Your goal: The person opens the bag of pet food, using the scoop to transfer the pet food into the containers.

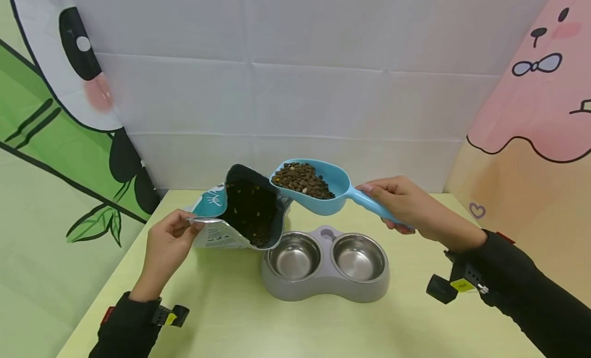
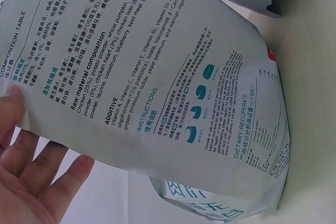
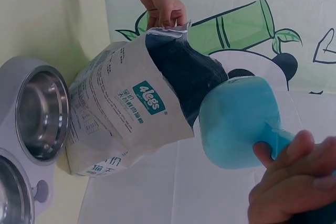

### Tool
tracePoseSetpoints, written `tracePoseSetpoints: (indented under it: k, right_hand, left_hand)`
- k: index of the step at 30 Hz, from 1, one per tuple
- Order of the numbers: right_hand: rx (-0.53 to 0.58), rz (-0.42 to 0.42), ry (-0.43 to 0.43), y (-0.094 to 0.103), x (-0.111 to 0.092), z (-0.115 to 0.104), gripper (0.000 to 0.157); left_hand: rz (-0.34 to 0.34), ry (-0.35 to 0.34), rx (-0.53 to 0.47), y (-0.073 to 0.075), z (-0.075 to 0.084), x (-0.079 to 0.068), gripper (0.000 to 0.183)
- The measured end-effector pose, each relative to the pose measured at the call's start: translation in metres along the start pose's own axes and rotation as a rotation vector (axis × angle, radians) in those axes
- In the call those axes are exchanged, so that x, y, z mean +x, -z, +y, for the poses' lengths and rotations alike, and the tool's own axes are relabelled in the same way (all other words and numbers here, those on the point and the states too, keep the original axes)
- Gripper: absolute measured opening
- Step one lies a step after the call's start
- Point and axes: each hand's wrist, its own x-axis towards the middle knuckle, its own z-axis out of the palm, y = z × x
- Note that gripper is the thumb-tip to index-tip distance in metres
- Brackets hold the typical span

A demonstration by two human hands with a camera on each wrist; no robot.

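Observation:
A pet food bag (image 1: 251, 209) stands at the table's left, its mouth gaping and dark kibble visible inside. My left hand (image 1: 171, 245) pinches the bag's rim at its left edge; in the left wrist view the thumb (image 2: 10, 111) lies over the printed panel. With my right hand (image 1: 406, 206) I grip the handle of a light blue scoop (image 1: 325, 206). Brown kibble (image 1: 302, 179) fills part of the scoop, which is held above the table at the bag's right rim. The right wrist view shows the scoop's underside (image 3: 236, 124) beside the bag mouth.
A grey double pet bowl (image 1: 325, 291) with two steel basins, no food seen in them, sits in front of the bag on the pale yellow table (image 1: 286, 327). Behind is a creased white backdrop (image 1: 318, 101) with cartoon animals on both sides.

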Motion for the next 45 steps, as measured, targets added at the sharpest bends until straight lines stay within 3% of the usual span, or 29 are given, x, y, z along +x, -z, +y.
tracePoseSetpoints:
  k: [20, 32, 45]
  right_hand:
    - [0.001, 0.082, -0.038, 0.024, -0.005, 0.040, 0.039]
    - [0.011, 0.095, -0.109, 0.028, -0.012, 0.093, 0.041]
    - [0.023, 0.050, -0.089, 0.035, -0.022, 0.140, 0.039]
  left_hand:
    - [-0.009, 0.021, -0.006, 0.001, 0.000, 0.001, 0.009]
    - [-0.013, 0.033, 0.008, 0.003, 0.000, 0.001, 0.009]
    - [-0.003, 0.037, 0.009, 0.002, -0.002, -0.001, 0.009]
